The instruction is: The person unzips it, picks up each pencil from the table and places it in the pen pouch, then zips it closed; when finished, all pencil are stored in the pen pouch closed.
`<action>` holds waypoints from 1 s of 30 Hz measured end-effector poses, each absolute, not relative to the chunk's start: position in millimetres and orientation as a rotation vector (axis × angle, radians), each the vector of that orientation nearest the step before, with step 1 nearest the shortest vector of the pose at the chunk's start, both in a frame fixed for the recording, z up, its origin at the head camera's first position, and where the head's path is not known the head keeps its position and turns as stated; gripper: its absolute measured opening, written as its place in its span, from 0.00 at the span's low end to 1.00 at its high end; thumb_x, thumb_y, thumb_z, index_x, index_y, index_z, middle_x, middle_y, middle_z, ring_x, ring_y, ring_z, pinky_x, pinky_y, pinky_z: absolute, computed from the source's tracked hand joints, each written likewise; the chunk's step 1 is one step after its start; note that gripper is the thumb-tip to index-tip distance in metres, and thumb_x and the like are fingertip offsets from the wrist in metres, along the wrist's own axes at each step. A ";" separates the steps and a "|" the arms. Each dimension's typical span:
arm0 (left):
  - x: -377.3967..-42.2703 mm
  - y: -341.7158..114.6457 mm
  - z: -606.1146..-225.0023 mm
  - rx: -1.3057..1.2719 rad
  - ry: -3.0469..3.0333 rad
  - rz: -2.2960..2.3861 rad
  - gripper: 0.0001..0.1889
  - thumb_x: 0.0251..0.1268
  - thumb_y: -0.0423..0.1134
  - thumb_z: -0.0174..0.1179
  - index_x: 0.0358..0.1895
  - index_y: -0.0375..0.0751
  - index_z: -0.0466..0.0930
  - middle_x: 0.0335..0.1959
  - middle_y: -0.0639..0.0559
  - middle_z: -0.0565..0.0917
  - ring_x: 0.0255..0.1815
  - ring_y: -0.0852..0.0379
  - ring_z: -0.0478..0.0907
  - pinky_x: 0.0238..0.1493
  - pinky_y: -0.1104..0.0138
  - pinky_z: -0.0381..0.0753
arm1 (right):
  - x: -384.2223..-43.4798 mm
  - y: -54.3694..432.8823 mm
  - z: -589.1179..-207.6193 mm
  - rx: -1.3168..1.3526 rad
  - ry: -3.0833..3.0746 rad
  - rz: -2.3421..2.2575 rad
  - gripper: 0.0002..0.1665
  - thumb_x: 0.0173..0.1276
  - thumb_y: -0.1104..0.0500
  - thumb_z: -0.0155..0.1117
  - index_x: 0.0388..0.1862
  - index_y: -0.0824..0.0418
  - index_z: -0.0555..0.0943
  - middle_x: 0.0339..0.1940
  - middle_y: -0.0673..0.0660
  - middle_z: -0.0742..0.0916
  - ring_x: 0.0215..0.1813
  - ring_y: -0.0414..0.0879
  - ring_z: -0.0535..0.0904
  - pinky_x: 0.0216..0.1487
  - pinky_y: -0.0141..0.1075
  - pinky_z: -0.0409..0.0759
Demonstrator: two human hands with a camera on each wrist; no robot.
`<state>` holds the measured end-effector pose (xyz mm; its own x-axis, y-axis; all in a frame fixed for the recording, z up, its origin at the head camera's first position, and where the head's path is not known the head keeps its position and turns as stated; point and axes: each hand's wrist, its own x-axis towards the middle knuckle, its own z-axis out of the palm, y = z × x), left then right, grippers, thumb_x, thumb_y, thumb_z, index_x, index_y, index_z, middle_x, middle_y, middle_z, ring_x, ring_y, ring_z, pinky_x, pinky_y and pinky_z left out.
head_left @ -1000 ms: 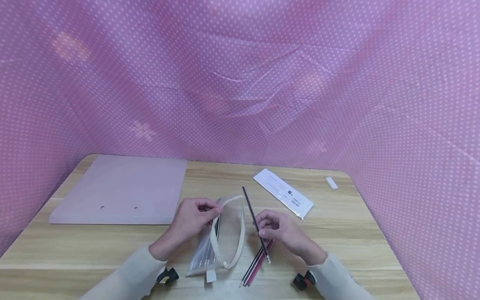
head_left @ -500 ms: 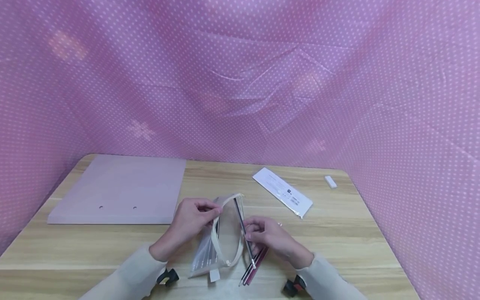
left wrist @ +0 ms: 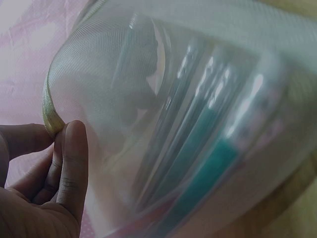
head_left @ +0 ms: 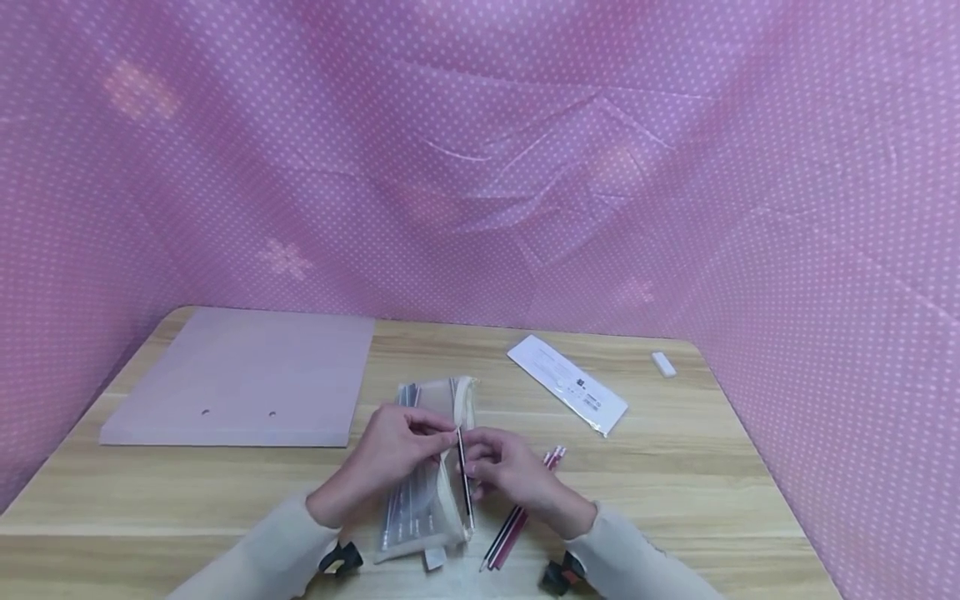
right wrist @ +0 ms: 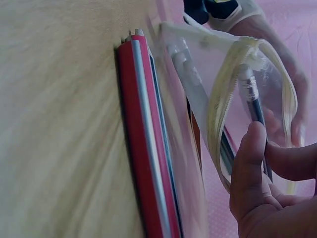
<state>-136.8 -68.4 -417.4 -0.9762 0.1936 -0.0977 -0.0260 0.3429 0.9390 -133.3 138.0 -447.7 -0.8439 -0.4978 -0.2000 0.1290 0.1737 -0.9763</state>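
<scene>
A see-through mesh pencil case (head_left: 416, 512) with a cream zip stands on the table, its mouth unzipped. My left hand (head_left: 393, 450) pinches the zip edge between thumb and fingers, as the left wrist view also shows. Several pencils (left wrist: 208, 163) lie inside, seen through the mesh, some with teal barrels. With thumb and fingers, my right hand (head_left: 517, 475) pinches a dark pencil (head_left: 463, 479) in the mouth of the case. In the right wrist view, that pencil's metal eraser end (right wrist: 249, 84) sits between the two zip edges.
Several loose red and dark pencils (head_left: 510, 533) lie on the table right of the case, partly under my right forearm. Farther back are a white packet (head_left: 570, 387) and a white eraser (head_left: 663, 364). A large pale pink folder (head_left: 255, 375) lies at the left.
My right hand has moved left, bringing the dark pencil from beside the case into its mouth. The case's mouth has narrowed, while my left hand keeps its pinch and shifts slightly.
</scene>
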 end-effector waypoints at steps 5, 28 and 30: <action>-134.5 -63.7 -418.9 0.147 2.400 1.687 0.06 0.59 0.40 0.72 0.39 0.47 0.90 0.38 0.49 0.92 0.28 0.59 0.85 0.31 0.68 0.87 | -132.2 128.7 -450.9 -0.343 1.985 -1.695 0.21 0.69 0.72 0.59 0.61 0.71 0.76 0.39 0.58 0.85 0.31 0.40 0.81 0.32 0.30 0.86; -142.0 -70.9 -419.6 0.091 2.413 1.732 0.08 0.61 0.37 0.71 0.42 0.40 0.90 0.35 0.46 0.91 0.26 0.58 0.86 0.30 0.67 0.88 | -133.5 129.3 -454.0 -0.247 1.924 -1.781 0.28 0.72 0.64 0.62 0.70 0.69 0.73 0.60 0.66 0.86 0.57 0.56 0.87 0.52 0.41 0.89; -142.4 -71.4 -419.8 0.094 2.416 1.729 0.08 0.61 0.37 0.71 0.41 0.41 0.90 0.35 0.46 0.91 0.27 0.58 0.86 0.30 0.67 0.88 | -134.4 131.6 -453.5 -0.261 1.887 -1.808 0.28 0.72 0.64 0.62 0.69 0.70 0.73 0.60 0.67 0.86 0.60 0.58 0.86 0.55 0.42 0.88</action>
<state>-142.4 -71.4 -419.8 -0.9837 0.1493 -0.1002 -0.0467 0.3259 0.9443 -134.4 131.6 -453.5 -0.8517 -0.4728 -0.2261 0.2058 0.0951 -0.9740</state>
